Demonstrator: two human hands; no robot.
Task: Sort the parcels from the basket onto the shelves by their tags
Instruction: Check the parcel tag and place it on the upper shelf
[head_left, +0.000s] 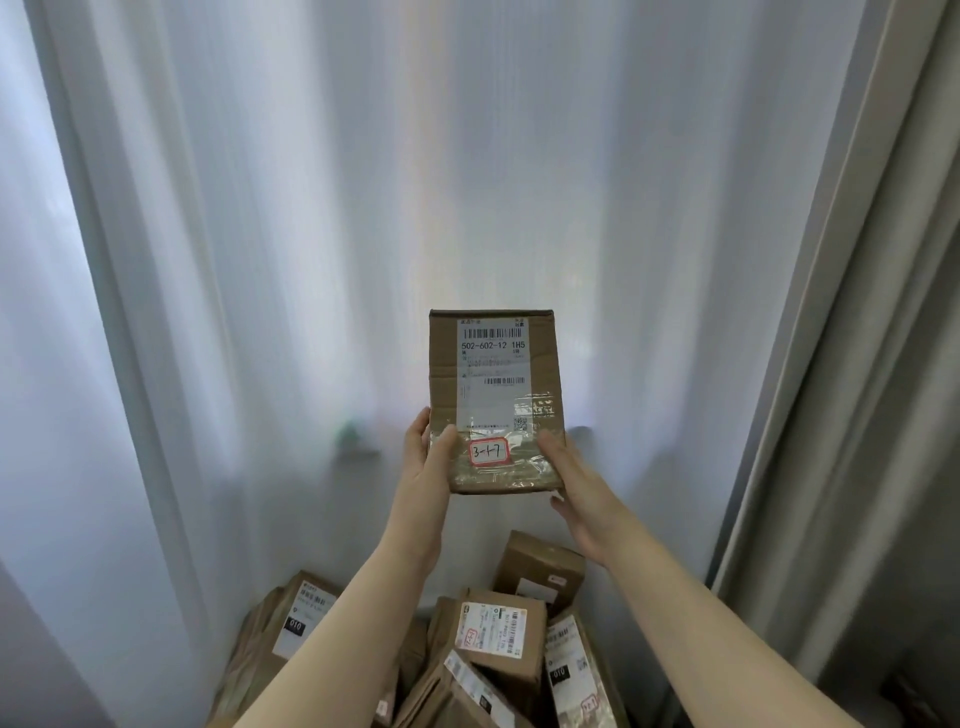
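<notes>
Cardboard parcel (496, 400) is being held upright before a white curtain (311, 208), above the heaped parcels (498, 639). Its shipping label (492, 374) is reading "502-602-12 1H5" and its red-bordered tag (488, 451) "3-1-7". Clear tape is glinting across the lower face. Left hand (423, 467) and right hand (574, 488) are pinching the bottom corners, thumbs in front and fingers mostly hidden behind. Finer print is blurring, and the heap is running off the bottom edge.

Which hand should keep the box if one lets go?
Probably left: the left hand pinches the parcel by its edge, thumb in front; the right hand looks looser at the corner.
</notes>
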